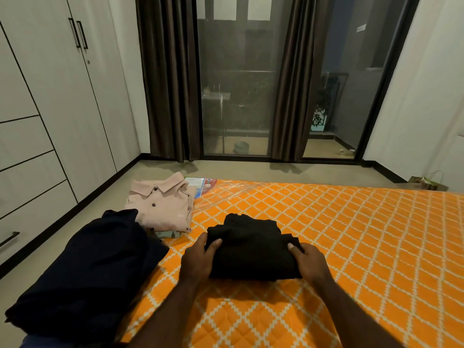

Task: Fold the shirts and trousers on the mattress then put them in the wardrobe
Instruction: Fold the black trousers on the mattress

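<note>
While both hands clasp it, the piece in hand is the folded black garment [251, 249], lying near the front middle of the orange quilted mattress [351, 234]; it is too dark to say whether it is a shirt or trousers. Left hand [198, 259]: thumb on top, fingers curled round the left edge. Right hand [310, 259]: thumb on top, fingers tucked under the right edge. Step judged: squaring off the finished fold, or lifting it. Handling advice: keep the thumbs pressing the top layers, slide the fingers fully beneath, and raise both sides level so the loose far layers do not slip open. Navy garment [88, 267]: large, hanging over the mattress's left edge, seemingly not yet neatly folded. Pink shirt [160, 204]: folded, collar up, at the far left corner, resting on a grey-green patterned piece [168, 233]; probably the pile to which the black piece should go, edges aligned. Wardrobe [62, 109]: white, doors closed, along the left wall, so one hand must be free to open it. Farthest: dark curtains [170, 84] flanking a glass door [236, 84].
</note>
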Demonstrator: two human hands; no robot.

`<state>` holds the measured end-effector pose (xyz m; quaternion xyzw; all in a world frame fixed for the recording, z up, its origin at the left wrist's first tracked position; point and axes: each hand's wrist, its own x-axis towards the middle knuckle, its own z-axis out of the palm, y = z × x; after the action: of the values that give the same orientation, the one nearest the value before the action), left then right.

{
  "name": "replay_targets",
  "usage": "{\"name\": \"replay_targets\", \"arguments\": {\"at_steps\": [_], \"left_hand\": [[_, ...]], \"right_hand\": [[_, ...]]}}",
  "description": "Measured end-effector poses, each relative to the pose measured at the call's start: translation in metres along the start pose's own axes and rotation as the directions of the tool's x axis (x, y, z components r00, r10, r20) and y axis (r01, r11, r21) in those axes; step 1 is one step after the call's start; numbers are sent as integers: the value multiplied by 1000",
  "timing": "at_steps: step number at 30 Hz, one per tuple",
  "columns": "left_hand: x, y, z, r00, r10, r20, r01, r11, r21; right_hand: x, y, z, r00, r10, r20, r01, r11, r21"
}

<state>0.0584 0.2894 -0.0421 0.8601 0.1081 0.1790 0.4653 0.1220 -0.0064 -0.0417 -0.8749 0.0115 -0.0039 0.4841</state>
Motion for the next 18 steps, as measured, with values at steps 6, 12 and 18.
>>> {"name": "replay_targets", "arguments": {"at_steps": [6,12,18], "left_hand": [[1,2,0,999,-17,-27,17,1000,-2],[5,13,-2,1000,-15,-8,12,962,-271],[4,19,-1,999,-25,-33,17,976,-219]], "right_hand": [[-6,-7,-1,997,-79,-15,80,992,98],[-10,-8,3,997,-73,-12,73,934,349],[-11,-15,3,999,-45,-12,47,977,208]]}}
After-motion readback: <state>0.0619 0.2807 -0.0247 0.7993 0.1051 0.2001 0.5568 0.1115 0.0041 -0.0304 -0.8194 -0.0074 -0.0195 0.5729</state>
